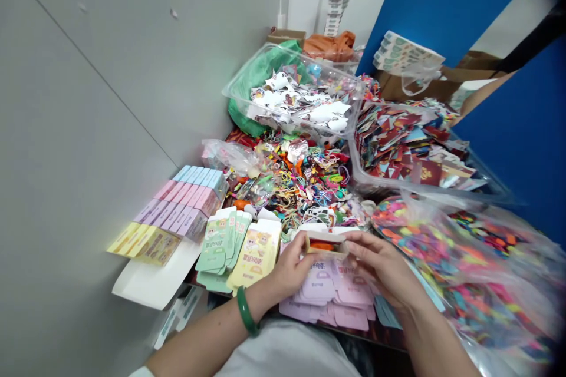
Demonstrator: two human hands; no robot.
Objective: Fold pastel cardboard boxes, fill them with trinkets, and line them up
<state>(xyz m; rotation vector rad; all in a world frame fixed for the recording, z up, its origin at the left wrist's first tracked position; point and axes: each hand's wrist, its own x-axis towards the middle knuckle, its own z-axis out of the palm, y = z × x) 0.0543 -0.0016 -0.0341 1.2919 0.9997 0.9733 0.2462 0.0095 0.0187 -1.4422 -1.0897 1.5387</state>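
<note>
A small open paper box (pixel 329 252) with something orange inside is held between my two hands, its opening facing me. My left hand (pixel 292 268), below a green bangle, grips the box's left end. At the right end, the fingers of my right hand (pixel 375 262) pinch its edge. Beneath the hands lie stacks of flat purple boxes (pixel 318 288). Flat yellow boxes (pixel 256 250) and flat green boxes (pixel 216 241) lie to the left of them. A heap of small colourful trinkets (pixel 305 182) spreads just beyond the hands.
At left, a white tray (pixel 145 283) holds rows of filled boxes in yellow, purple, pink and blue. Behind the heap stand a clear bin (pixel 239 91) of white cutouts and another bin (pixel 367 179) of dark red cards. Plastic bags (pixel 477 283) of bright pieces lie right. A grey wall (pixel 88 100) borders the left.
</note>
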